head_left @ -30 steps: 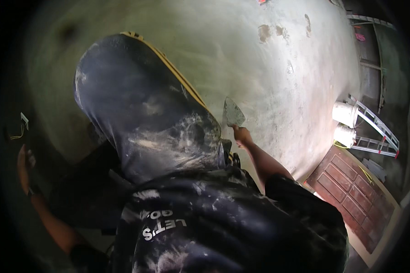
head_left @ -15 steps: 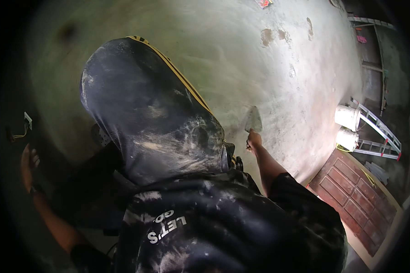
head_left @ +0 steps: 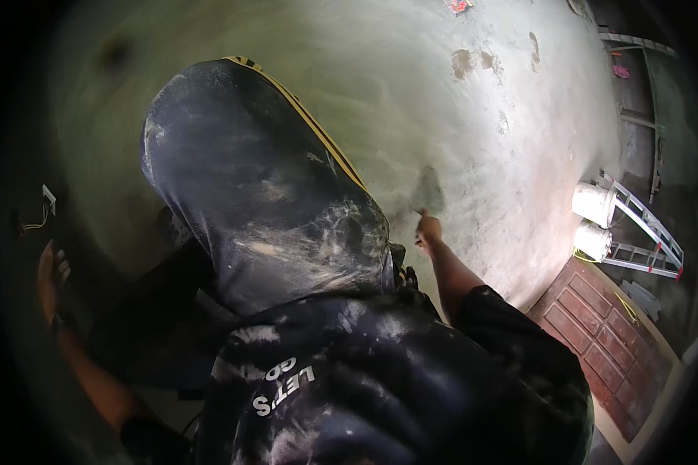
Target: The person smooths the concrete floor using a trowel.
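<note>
My right hand is closed around the handle of a pointed trowel. The trowel's grey blade points away from me and is blurred against the pale grey-green concrete surface; whether it touches cannot be told. Out at the far left, my left hand is open with its fingers stretched, in deep shade and holding nothing I can see. Just beyond its fingertips are a small white plate and loose thin wires. My leg in dusty dark trousers with a yellow stripe lies between the hands.
At the right stand two white buckets beside an aluminium ladder. A reddish-brown panelled door lies nearer, at lower right, with a yellow cord on it. Brown patches mark the concrete at the upper right.
The trowel blade has shifted slightly away from me and looks more blurred. My right hand has turned a little around its handle. My left hand stays about where it was.
</note>
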